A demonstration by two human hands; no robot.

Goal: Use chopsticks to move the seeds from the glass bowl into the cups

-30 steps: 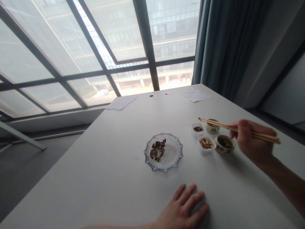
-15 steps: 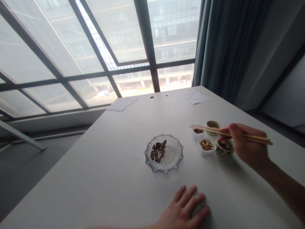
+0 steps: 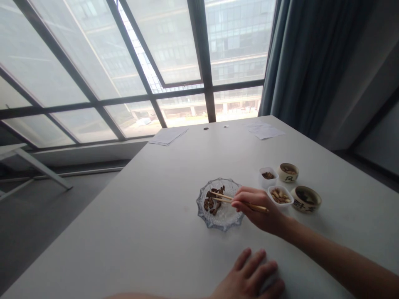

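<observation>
My right hand (image 3: 260, 209) grips a pair of wooden chopsticks (image 3: 225, 197) whose tips are over the glass plate (image 3: 220, 226). Brown, elongated nuts that look like pecans (image 3: 211, 204) lie in the plate's left half, right at the chopstick tips. Whether the tips touch or pinch one of them I cannot tell. Palm down, my left hand (image 3: 247, 276) rests on the table in front of the plate, fingers spread, holding nothing.
Right of the plate stand a white tub of pale nuts (image 3: 280, 195), a white tub of dark pieces (image 3: 268, 176) and two ceramic bowls with dark characters, one nearer (image 3: 307, 199), one farther (image 3: 288, 172). Papers (image 3: 168, 135) lie on the white table (image 3: 140, 216) by the window.
My right hand has swung left with the chopsticks, from above the bowls to over the glass plate. The view has shifted slightly; my left hand stays on the table.
</observation>
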